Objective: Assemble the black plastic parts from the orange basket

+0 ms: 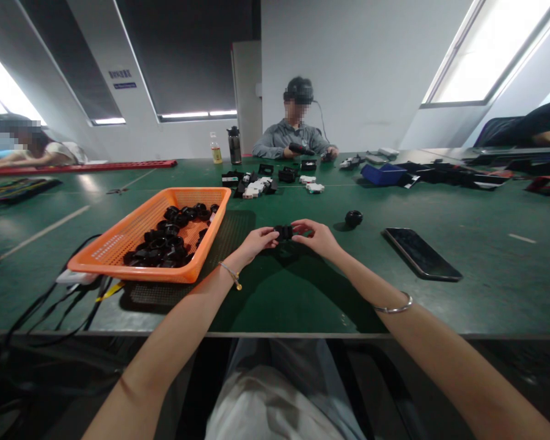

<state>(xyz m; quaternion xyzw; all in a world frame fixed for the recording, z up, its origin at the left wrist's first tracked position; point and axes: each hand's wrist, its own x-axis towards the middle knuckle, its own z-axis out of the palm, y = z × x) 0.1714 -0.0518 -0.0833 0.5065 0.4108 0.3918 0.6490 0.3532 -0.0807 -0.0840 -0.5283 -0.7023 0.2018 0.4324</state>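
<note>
At left on the green desk [302, 318], an orange basket [132, 276] holds a heap of black round parts [162, 244], which its raised walls keep together within reach of the left hand. The left hand [259, 241] has its fingers closed on the left end of a small black piece [283, 233], lifted just above the desk. The piece lies at the fingertips, between the two hands, perhaps so that both ends can be steadied; its shape is too dark to read well. The right hand [315, 237] grips the other end with thumb and fingers. Right of it, a single black ring part [353, 218] sits apart from the basket, and beyond that a phone [421, 253] lies flat.
</note>
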